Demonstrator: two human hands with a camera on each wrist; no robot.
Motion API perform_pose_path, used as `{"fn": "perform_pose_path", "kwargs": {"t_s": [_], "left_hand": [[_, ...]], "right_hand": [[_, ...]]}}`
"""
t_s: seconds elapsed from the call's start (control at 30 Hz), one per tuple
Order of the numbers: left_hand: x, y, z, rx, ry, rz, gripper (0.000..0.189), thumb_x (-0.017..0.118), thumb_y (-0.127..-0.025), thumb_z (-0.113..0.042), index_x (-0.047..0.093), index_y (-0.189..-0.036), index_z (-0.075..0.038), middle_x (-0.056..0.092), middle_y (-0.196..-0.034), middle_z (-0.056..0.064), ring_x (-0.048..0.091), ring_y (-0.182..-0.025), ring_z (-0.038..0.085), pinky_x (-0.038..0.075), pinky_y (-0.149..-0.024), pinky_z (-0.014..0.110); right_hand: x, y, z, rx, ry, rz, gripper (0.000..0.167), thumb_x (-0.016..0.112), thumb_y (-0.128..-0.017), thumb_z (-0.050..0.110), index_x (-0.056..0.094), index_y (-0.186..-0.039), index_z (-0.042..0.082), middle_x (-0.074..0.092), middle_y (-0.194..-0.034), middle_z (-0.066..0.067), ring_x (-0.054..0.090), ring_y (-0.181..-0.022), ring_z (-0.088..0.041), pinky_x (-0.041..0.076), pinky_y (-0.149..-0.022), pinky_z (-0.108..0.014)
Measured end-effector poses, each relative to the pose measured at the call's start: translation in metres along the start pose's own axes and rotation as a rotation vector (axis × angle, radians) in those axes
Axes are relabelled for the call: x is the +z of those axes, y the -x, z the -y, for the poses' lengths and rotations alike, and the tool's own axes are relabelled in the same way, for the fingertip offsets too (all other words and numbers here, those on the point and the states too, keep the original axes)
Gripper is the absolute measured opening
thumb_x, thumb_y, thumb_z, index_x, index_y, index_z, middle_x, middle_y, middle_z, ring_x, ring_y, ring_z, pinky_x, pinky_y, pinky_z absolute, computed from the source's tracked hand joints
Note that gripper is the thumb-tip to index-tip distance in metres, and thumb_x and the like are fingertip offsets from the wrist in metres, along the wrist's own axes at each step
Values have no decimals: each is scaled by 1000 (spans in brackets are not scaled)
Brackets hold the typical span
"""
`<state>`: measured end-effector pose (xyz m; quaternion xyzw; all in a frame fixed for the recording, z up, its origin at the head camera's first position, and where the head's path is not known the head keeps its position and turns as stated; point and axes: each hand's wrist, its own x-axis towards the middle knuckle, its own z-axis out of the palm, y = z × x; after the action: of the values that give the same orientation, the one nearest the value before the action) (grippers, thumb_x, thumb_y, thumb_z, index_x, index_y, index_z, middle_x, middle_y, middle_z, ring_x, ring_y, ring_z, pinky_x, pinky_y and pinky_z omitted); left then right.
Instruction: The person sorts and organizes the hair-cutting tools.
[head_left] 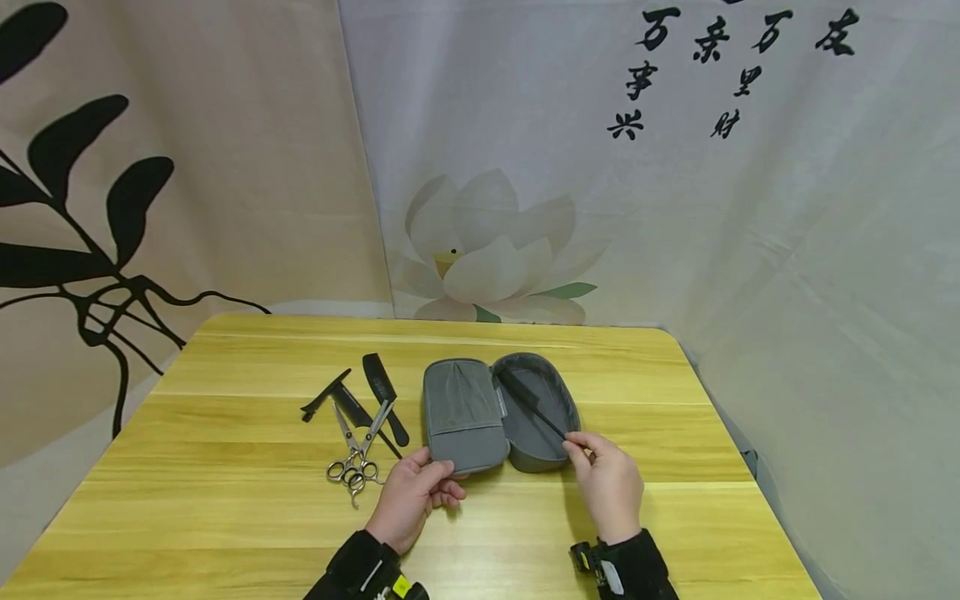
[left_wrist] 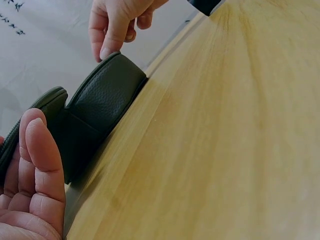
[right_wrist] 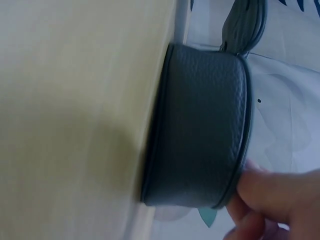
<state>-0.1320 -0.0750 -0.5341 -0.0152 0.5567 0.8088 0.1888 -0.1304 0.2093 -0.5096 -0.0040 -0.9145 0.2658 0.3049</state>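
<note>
A grey zippered case (head_left: pixel 467 450) lies unfolded on the table, its flat lid to the left and its deep half to the right. My left hand (head_left: pixel 414 497) holds the lid's near corner, thumb on top and fingers below. My right hand (head_left: pixel 609 483) pinches the thin tail of a black tail comb (head_left: pixel 522 392) at the deep half's right rim. The comb's broad end lies inside that half, toward its back left. In the right wrist view, the case's outer wall (right_wrist: pixel 200 125) hides the comb.
Left of the case lie silver scissors (head_left: pixel 354 471) with several finger loops, crossing one another. Behind them are a black comb-like tool (head_left: pixel 378 379), another black thin-tailed comb (head_left: pixel 351 406) and a slim black piece (head_left: pixel 324 395). A printed curtain (head_left: pixel 480 167) hangs behind the wooden table (head_left: pixel 247 500).
</note>
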Motion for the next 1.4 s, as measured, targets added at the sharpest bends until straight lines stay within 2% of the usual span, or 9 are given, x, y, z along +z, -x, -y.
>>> {"fn": "perform_pose_path", "kwargs": {"t_s": [0.13, 0.33, 0.5, 0.77, 0.97, 1.17, 1.4], "left_hand": [[0, 0, 0, 0, -1, 1, 39, 60, -106, -10, 50, -139, 8, 72, -97, 8, 74, -78, 14, 64, -74, 28], [0, 1, -1, -2, -2, -1, 36, 60, -106, -10, 51, -136, 6, 71, -95, 8, 74, -78, 15, 64, -73, 28], [0, 0, -1, 2, -3, 1, 31, 60, -106, -10, 52, -132, 5, 70, -94, 8, 74, -78, 15, 64, -73, 29], [0, -1, -1, 0, 5, 5, 32, 59, -106, -9, 51, -133, 5, 70, -96, 9, 74, -79, 15, 65, -75, 29], [0, -1, -1, -8, 7, 7, 38, 60, -106, -10, 50, -139, 7, 73, -96, 9, 74, -80, 15, 65, -75, 29], [1, -1, 0, -12, 2, 11, 37, 61, -107, -11, 51, -137, 7, 72, -97, 9, 74, -81, 15, 65, -76, 29], [0, -2, 0, -12, -3, 11, 35, 61, -107, -11, 52, -135, 7, 72, -99, 10, 74, -82, 15, 65, -77, 29]], "right_hand": [[-3, -1, -1, -80, 32, 7, 18, 94, -79, 10, 85, -94, 15, 81, -84, -4, 64, -58, -13, 37, -46, -19], [-5, -1, -1, -129, 54, 36, 19, 94, -78, 8, 86, -94, 16, 82, -89, -4, 72, -64, -17, 48, -49, -23], [-7, -2, 2, -159, 93, 62, 18, 93, -80, 8, 85, -95, 17, 82, -91, -4, 74, -66, -19, 47, -46, -23], [-7, 0, 4, -133, 111, 114, 13, 86, -89, 8, 83, -99, 16, 80, -94, -4, 57, -54, -7, 32, -44, -18], [-6, 1, 4, -103, 107, 151, 10, 82, -92, 9, 82, -100, 16, 79, -96, -4, 54, -56, -4, 33, -44, -18], [-5, 1, 3, -97, 100, 168, 9, 79, -94, 9, 82, -101, 14, 78, -98, -5, 47, -55, 0, 32, -44, -18], [-4, 2, 4, -76, 82, 182, 9, 77, -96, 10, 82, -102, 14, 77, -100, -5, 47, -56, 0, 33, -45, -18]]}}
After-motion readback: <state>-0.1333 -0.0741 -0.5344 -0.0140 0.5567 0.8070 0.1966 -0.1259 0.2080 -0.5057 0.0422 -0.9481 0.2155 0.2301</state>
